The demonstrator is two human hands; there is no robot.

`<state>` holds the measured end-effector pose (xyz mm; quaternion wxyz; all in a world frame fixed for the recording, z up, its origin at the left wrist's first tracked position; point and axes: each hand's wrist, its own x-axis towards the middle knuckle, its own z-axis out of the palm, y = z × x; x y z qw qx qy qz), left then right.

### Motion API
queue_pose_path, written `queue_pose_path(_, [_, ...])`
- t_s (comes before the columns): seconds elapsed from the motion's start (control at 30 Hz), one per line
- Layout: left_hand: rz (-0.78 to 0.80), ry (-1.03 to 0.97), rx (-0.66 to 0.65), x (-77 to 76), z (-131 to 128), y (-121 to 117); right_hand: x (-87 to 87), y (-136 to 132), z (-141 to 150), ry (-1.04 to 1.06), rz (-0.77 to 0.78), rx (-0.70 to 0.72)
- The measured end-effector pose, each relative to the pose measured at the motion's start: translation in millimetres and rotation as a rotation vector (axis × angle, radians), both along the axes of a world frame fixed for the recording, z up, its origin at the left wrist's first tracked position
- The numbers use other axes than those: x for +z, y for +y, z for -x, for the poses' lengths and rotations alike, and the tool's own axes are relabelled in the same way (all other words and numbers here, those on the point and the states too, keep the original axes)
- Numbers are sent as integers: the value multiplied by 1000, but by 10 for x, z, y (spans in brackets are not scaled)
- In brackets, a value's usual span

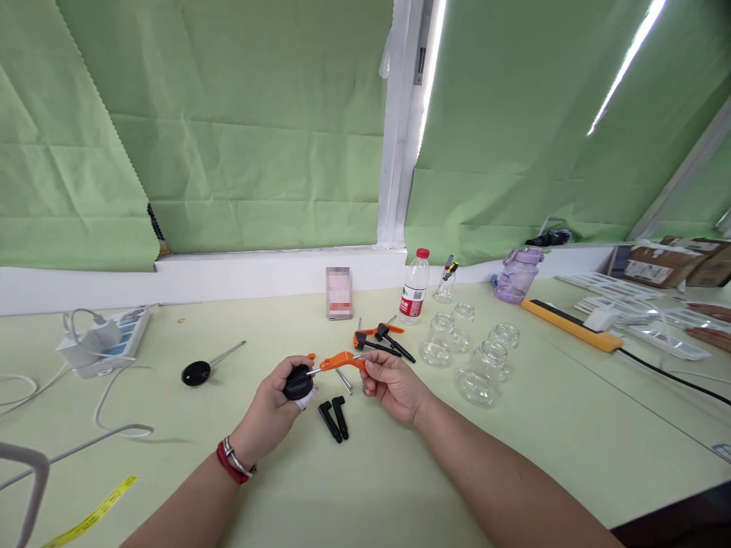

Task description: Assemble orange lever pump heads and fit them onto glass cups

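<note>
My left hand point(278, 403) is closed around a black round cap point(298, 383) with a metal shaft sticking out of it to the right. In my right hand point(396, 384), an orange crank arm point(341, 361) is pinched between thumb and fingers. The crank's left end meets the shaft; whether it is seated there I cannot tell. Below lie two black knob handles point(336, 418), and a small metal pin point(344, 381) rests between the hands. Beyond them are orange and black crank pieces point(380, 339). Another black cap with a long metal rod point(196, 373) lies at the left.
Several glass jars point(478, 383) stand at the right, near a red-capped plastic bottle point(414, 285). A purple jug point(518, 275) and an orange power strip point(571, 323) are farther right. White power strip point(108, 346) and cables occupy the left. Another person's hand point(711, 335) shows at the right edge.
</note>
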<state>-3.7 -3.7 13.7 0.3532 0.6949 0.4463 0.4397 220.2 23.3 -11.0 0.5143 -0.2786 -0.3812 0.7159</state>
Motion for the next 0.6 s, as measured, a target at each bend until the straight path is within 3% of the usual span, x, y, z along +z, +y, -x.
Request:
queue_pose_path(0.37, [-60, 74, -65, 1, -4, -16, -23, -44, 33, -173, -6, 186])
queue_pose_path(0.6, [-12, 32, -83, -19, -10, -23, -63, -49, 29, -215, -6, 266])
